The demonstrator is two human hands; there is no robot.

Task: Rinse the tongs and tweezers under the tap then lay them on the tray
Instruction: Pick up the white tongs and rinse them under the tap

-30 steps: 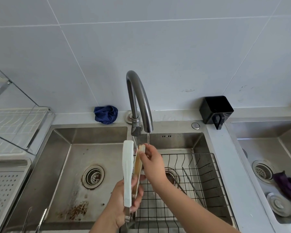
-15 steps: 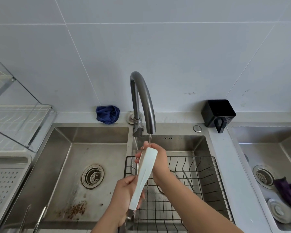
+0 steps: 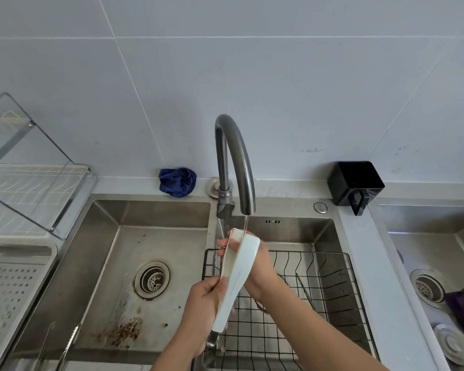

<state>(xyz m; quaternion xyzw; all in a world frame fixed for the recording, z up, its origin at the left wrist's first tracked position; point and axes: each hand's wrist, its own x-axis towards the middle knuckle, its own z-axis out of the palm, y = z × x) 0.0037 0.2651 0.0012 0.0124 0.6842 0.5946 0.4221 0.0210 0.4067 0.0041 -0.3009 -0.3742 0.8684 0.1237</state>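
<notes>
I see the tongs (image 3: 236, 279) over the right-hand basin of the steel double sink (image 3: 156, 215), their upper ends right under the spout of the tap (image 3: 233, 162). They have two flat, smooth white arms with broad rounded ends, and they narrow to a metal joint at the bottom. The inner face of the far arm looks beige. The tap is a dull grey metal tube bent in a high arch, and a thin stream of water (image 3: 245, 223) falls from it onto the top of the tongs.

My view has the left hand (image 3: 201, 309) low, with its fingers curled round the narrow lower part and the thumb pressed on the edge of the far arm. The right hand (image 3: 260, 266) sits behind the upper ends, its forearm coming up from the lower right. Its fingertips hook round the far arm's edge and pinch it.

Under the hands a black wire basket (image 3: 332, 263) sits in the basin, with a slim metal tool (image 3: 304, 290) leaning inside it; I cannot tell what it is. The left basin has a round drain (image 3: 152, 279) and a rusty stain. The perforated metal tray (image 3: 14, 295) lies at the worktop's left edge, and a crumpled blue cloth (image 3: 177, 182) and a glossy black box (image 3: 355, 183) stand at its back edge
</notes>
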